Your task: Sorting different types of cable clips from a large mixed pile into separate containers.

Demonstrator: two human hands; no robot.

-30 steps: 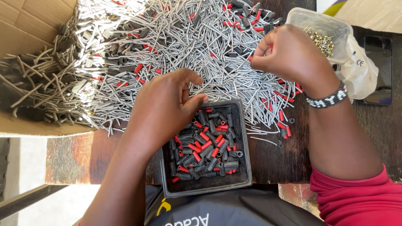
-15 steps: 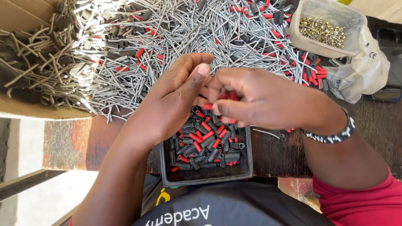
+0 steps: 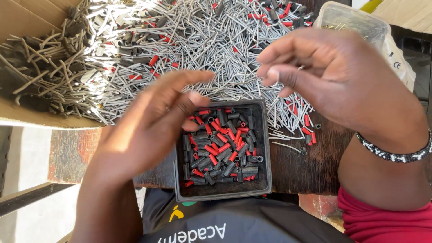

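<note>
- The left hand (image 3: 148, 130) is hovering loosely curled, fingers half spread, its grip holding nothing visible; its fingertips are covering the black tray's (image 3: 265, 148) near corner
- The right hand (image 3: 333, 76) is hanging above the grey wire pile (image 3: 202, 49), fingers bent; whether its grip is pinching anything is hard to tell; it is hiding most of the clear tub (image 3: 355, 22) behind it
- Red and black sleeves (image 3: 222, 150) are lying in the tray, below both grips

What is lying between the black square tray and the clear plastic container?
In the head view, grey bent wire pieces with a few red sleeves cover the wooden table between the black square tray and the clear plastic container.
</note>
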